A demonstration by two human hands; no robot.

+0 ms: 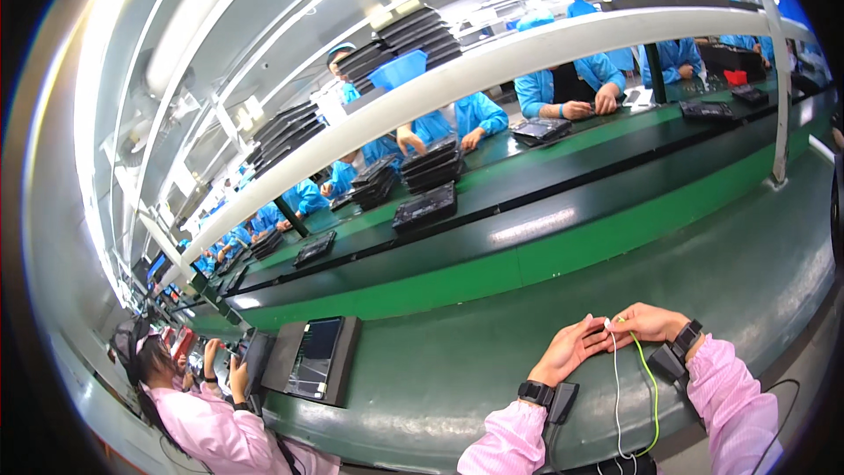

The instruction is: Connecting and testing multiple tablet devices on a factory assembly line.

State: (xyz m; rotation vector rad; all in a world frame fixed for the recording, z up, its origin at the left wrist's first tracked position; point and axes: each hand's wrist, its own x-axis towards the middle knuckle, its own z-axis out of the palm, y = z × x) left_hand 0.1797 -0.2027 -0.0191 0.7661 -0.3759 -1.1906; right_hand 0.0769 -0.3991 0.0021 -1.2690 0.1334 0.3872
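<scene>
My left hand [570,350] and my right hand [646,323] meet over the green worktable [440,378], fingertips pinched together on a small white piece at the top of two thin cables [635,387]. One cable is white and the other yellow-green; both hang down between my pink sleeves toward the lower edge. Each wrist carries a black band with a small black box.
A dark flat panel device [315,358] lies on the table to my left, next to a seated person in pink [207,422]. A black conveyor belt [527,211] carries dark trays beyond. Workers in blue sit along the far side, under a white shelf with stacked trays.
</scene>
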